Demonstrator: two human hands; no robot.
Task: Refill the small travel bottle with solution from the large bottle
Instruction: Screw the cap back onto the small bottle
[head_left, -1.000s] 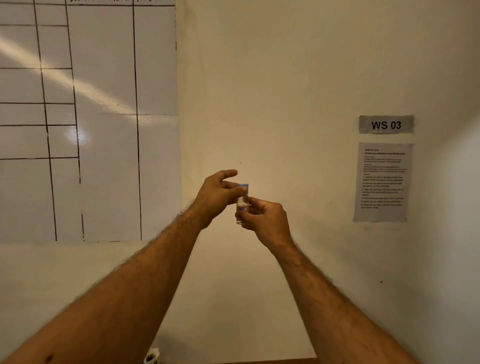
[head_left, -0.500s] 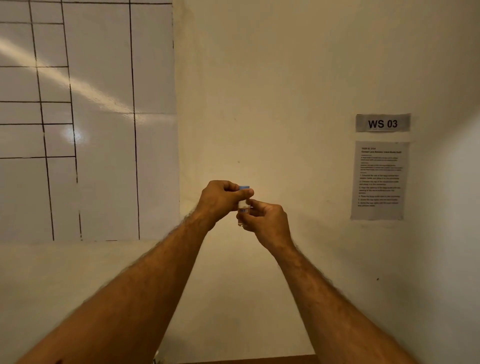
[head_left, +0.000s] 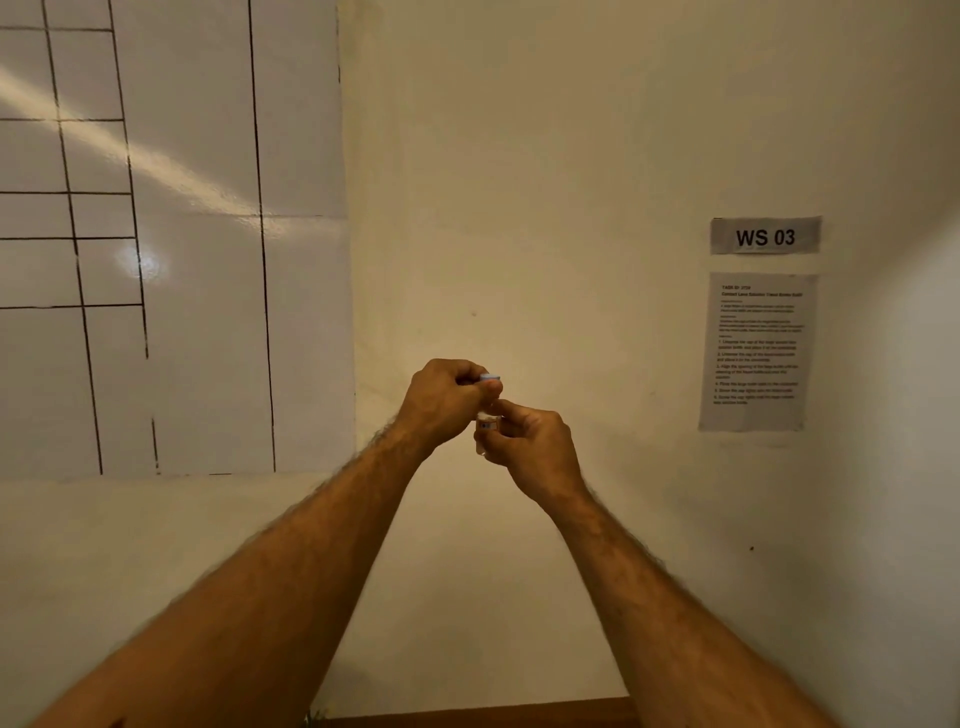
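I hold the small travel bottle (head_left: 487, 426) up in front of the wall, at arm's length. It is clear, with a small label, and my fingers hide most of it. My right hand (head_left: 530, 449) grips its body from the right. My left hand (head_left: 447, 397) is closed over its top, fingertips pinching the light blue cap (head_left: 490, 378). Whether the cap sits on the neck or just above it is hidden. The large bottle is not in view.
A cream wall fills the view. A gridded whiteboard (head_left: 171, 234) hangs at the left. A "WS 03" sign (head_left: 765, 236) and a printed instruction sheet (head_left: 756, 353) are at the right. A strip of wooden table edge (head_left: 478, 714) shows at the bottom.
My left hand's fingers, spread one second ago, have closed over the cap. Both hands stayed together and the view tilted slightly upward.
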